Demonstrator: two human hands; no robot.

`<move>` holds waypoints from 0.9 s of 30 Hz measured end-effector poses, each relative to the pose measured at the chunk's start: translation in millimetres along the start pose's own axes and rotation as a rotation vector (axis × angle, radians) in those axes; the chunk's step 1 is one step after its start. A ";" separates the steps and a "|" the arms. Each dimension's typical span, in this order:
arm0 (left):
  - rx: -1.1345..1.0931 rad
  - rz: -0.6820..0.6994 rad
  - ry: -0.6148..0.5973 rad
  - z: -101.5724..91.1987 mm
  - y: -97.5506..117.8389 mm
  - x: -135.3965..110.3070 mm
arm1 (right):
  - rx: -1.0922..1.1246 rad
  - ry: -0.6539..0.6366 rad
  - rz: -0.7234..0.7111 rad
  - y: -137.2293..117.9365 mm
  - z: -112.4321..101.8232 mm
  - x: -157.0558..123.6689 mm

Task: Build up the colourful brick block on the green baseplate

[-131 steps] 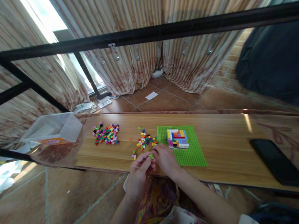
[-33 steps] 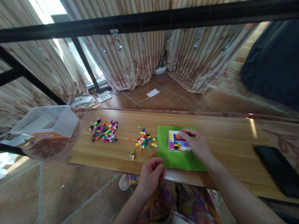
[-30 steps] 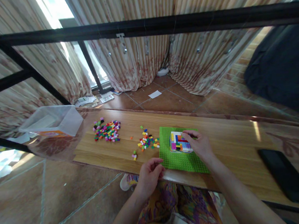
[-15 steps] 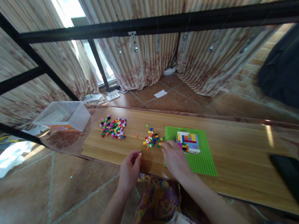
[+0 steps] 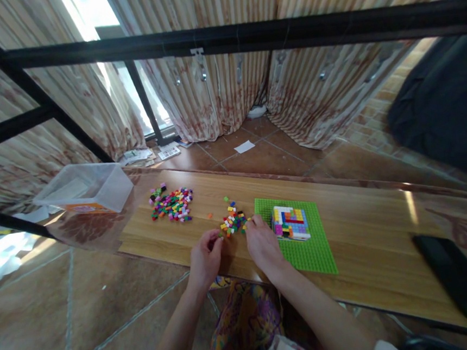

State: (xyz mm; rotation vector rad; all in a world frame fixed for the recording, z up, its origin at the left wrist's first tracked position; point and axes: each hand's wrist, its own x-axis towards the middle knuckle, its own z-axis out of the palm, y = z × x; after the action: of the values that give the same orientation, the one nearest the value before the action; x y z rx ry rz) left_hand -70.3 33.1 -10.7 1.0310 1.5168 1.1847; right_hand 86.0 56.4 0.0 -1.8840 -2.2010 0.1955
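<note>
My left hand (image 5: 206, 254) is closed in a pinch near the table's front edge, with a tiny green toy brick (image 5: 221, 234) at its fingertips. At the right side of a small pile of mixed toy bricks (image 5: 232, 222), my right hand (image 5: 263, 244) has its fingertips pressed together; they hide whatever they grip. Just right of that hand lies a green baseplate (image 5: 321, 246). On it stands a low block of multicoloured bricks (image 5: 290, 222), with white, red, blue, yellow and lilac pieces on top.
A larger heap of bricks (image 5: 173, 205) lies farther left on the wooden board (image 5: 364, 229). At the left end stands a clear plastic bin (image 5: 87, 188) with an orange label. A black phone-like slab (image 5: 457, 278) rests at the right. A dark metal rail (image 5: 221, 39) crosses beyond the table.
My right hand has shifted left, off the baseplate's left part towards the small pile, uncovering more of the brick block. My left hand still pinches near the same spot. The view has turned slightly right.
</note>
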 end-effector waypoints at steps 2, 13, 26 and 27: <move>-0.007 0.016 -0.027 3.5 1.2 2.5 | 0.041 0.014 -0.011 0.9 0.2 0.0; 0.028 0.110 0.044 0.4 -1.2 8.0 | 0.731 0.186 0.110 12.3 -39.8 -36.8; 0.093 0.145 0.027 10.4 29.8 -8.1 | 1.059 0.341 0.466 92.0 -66.0 -74.0; 0.066 0.132 -0.073 20.0 35.1 -19.0 | 1.026 0.323 0.419 85.4 -65.4 -77.0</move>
State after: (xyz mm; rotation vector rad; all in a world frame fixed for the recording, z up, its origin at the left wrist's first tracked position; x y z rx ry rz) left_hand -44.0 25.5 24.6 1.2214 1.4580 1.1804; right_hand 195.7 -9.2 34.2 -1.5425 -1.0884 0.8320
